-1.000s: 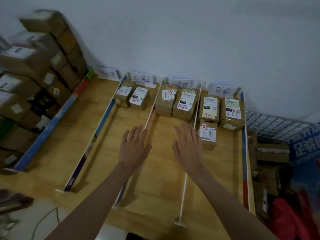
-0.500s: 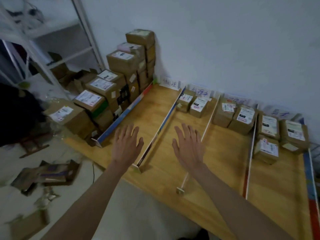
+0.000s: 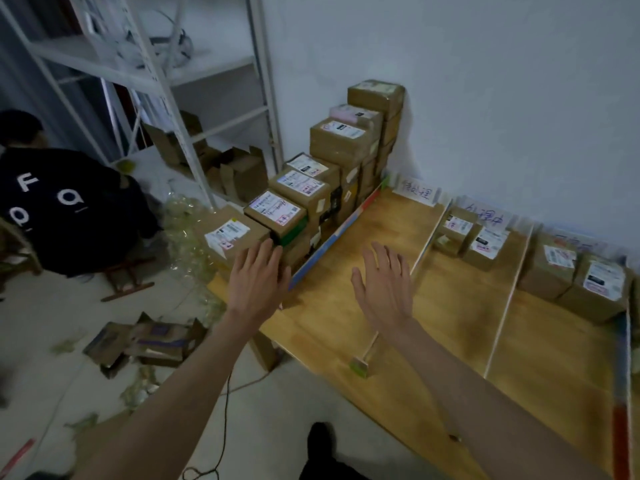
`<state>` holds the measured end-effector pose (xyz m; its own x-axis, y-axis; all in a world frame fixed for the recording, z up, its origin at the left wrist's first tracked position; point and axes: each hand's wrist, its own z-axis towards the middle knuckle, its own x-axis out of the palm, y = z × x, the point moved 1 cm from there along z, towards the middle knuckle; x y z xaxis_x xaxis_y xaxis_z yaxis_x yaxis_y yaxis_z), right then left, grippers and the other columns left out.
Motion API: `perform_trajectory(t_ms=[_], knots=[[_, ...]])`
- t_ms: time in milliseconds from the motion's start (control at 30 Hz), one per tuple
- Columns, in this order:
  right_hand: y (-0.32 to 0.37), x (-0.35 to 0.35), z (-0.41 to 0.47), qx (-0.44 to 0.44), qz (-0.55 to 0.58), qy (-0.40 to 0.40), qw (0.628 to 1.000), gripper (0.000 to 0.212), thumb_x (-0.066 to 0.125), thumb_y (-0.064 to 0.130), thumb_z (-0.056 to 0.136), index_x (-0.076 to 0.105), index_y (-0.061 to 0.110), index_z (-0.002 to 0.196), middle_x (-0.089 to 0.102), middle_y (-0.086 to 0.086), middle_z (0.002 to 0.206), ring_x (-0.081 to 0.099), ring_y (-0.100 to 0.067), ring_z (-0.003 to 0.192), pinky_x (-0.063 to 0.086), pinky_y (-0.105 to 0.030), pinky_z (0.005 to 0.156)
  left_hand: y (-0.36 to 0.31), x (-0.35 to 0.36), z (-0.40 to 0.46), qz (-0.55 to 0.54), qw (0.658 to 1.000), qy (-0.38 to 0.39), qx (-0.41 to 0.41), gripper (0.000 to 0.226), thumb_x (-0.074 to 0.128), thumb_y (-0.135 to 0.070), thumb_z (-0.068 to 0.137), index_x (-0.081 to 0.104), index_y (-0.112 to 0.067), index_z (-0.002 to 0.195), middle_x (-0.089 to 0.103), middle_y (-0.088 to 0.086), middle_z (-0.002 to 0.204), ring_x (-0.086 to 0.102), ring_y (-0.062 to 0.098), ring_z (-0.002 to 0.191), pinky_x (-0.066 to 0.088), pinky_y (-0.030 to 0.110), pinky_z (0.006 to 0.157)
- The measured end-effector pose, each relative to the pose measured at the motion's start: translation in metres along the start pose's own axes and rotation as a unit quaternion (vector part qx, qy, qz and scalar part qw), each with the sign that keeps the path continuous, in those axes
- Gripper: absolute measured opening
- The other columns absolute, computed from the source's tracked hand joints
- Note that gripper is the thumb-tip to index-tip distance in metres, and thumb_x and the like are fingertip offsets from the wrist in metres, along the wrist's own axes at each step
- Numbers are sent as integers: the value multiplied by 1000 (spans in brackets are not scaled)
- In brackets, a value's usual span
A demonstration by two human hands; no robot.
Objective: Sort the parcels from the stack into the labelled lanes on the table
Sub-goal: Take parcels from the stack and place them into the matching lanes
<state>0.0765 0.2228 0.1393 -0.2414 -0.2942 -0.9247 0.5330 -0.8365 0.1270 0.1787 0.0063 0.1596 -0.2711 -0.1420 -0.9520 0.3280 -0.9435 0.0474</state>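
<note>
The left hand (image 3: 258,280), fingers spread and holding nothing, hung in front of the nearest brown cardboard parcel (image 3: 230,233) at the low end of the stepped stack of labelled cardboard parcels (image 3: 332,174); whether its fingertips touched the box could not be told; the right hand (image 3: 384,285), likewise spread and empty, hovered over the bare first lane of the pale wooden surface (image 3: 346,323); a second before, both hands had been held out over the middle lanes with the stack barely in sight at the left, and since then the view and the arms had swung left, so that the stack now stood directly ahead against the white wall; that suggested one placement was done and the next pick was beginning; two small cardboard boxes (image 3: 471,237) lay at the far end of the second lane under a handwritten paper lane sign (image 3: 486,216), and two larger ones (image 3: 575,275) in the third; the first lane, under its own sign (image 3: 419,194), held none; a person in a dark printed top (image 3: 65,206) crouched on the floor beyond the stack, beside a white metal shelf rack (image 3: 207,109).
</note>
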Motion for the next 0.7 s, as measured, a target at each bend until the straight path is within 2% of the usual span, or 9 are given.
perform_trajectory(t_ms=[200, 467, 567, 633, 700], knots=[[69, 50, 59, 11, 60, 7, 998, 43, 38, 42, 100, 48, 20, 136, 55, -1, 134, 50, -19, 120, 41, -37, 101, 75, 23, 43, 5, 1000, 11, -29, 45, 47, -41, 98, 55, -15, 133, 52, 8, 142, 46, 28, 134, 33, 49, 113], [143, 103, 91, 63, 127, 40, 989, 43, 43, 42, 99, 49, 16, 133, 56, -4, 133, 51, -19, 122, 44, -39, 102, 166, 59, 86, 14, 997, 58, -47, 45, 45, -45, 98, 53, -19, 134, 53, 5, 139, 49, 27, 127, 34, 45, 109], [160, 112, 92, 90, 135, 43, 986, 47, 39, 45, 99, 46, 15, 134, 55, -5, 132, 52, -19, 120, 45, -39, 100, 189, 68, 99, -5, 998, 47, -30, 40, 43, -43, 97, 54, -20, 127, 57, 5, 130, 54, 26, 120, 36, 43, 105], [171, 118, 93, 114, 137, 37, 983, 49, 40, 47, 99, 44, 15, 136, 55, -5, 132, 52, -20, 120, 45, -38, 100, 203, 74, 111, -19, 998, 46, -25, 45, 40, -44, 94, 55, -16, 124, 60, 8, 125, 56, 29, 114, 38, 44, 100], [183, 123, 94, 144, 132, 28, 980, 51, 40, 48, 99, 43, 15, 138, 55, -5, 132, 52, -20, 119, 44, -37, 99, 219, 83, 125, -27, 997, 62, -24, 50, 39, -48, 96, 52, -14, 131, 57, 10, 132, 54, 31, 120, 38, 46, 103]])
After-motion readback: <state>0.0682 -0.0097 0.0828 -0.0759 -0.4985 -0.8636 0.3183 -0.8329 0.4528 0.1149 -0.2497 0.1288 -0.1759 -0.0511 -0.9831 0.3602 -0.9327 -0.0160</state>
